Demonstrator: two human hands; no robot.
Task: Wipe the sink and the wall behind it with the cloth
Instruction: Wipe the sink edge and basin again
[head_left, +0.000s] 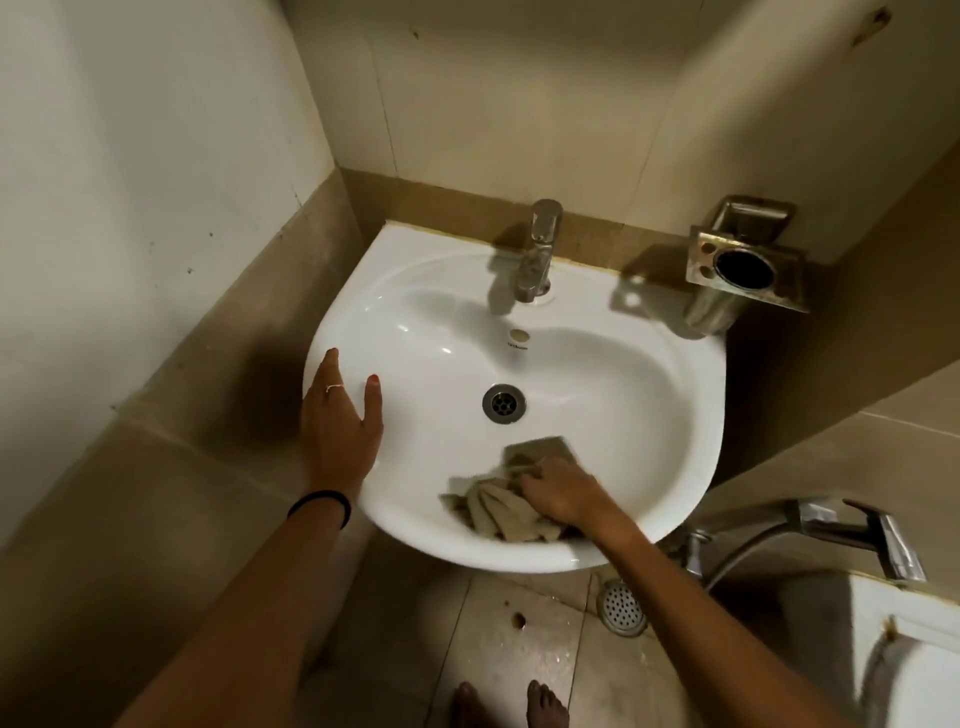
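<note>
R hand (563, 493) is palm-down on the cloth (498, 512), fingers curled over it and pressing it into the near wall of the sink (649, 374) bowl, approx btwn the drain (503, 404) and the front rim. Cloth is bunched, olive-tan; most of it spills out to the L of the hand, w/ one flatter flap poking up toward the drain. Edges look smeared, so prob mid-stroke, but can't confirm direction. L hand (340, 421) is open and flat, fingers spread, holding nothing, resting on the L rim of the sink, looks like bracing only. Key relation: everything not obviously wiped yet lies away from the R hand, i.e. up-frame. Drain is just beyond the cloth, tap (537, 249) further back on the rear ledge, and the wall (519, 104) behind the sink is past that, well apart from the cloth. So R hand is the working one and the nearer one to the cloth; L is nearer the L rim but has no cloth. Est. progress: early-to-mid, on the bowl; wall not reached. Next move likely needs a push fwd past the drain, and steering around the tap and the metal holder (743, 270) on the R.
</note>
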